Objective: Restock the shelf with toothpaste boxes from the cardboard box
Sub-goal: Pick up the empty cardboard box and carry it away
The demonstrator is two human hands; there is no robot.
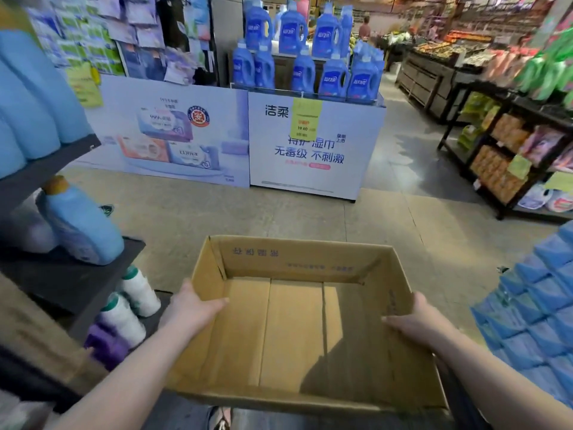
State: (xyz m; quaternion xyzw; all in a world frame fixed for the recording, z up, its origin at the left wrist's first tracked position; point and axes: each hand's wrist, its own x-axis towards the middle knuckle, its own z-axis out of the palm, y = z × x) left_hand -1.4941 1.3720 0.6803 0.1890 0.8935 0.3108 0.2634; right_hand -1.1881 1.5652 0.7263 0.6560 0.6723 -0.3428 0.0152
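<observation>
Shop aisle [279, 212]; cardboard box [294, 259] gripped btwn left hand [192, 308] & right hand [415, 321].

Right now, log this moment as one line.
left hand: grips cardboard box by left wall | right hand: grips right wall | box state: held up, empty inside

We see the cardboard box [291, 330]: brown, open at the top, held roughly level above the floor. The left hand [192, 308] grips its left wall and the right hand [415, 321] its right wall. Bare bottom showing, print on the far inner wall.
</observation>
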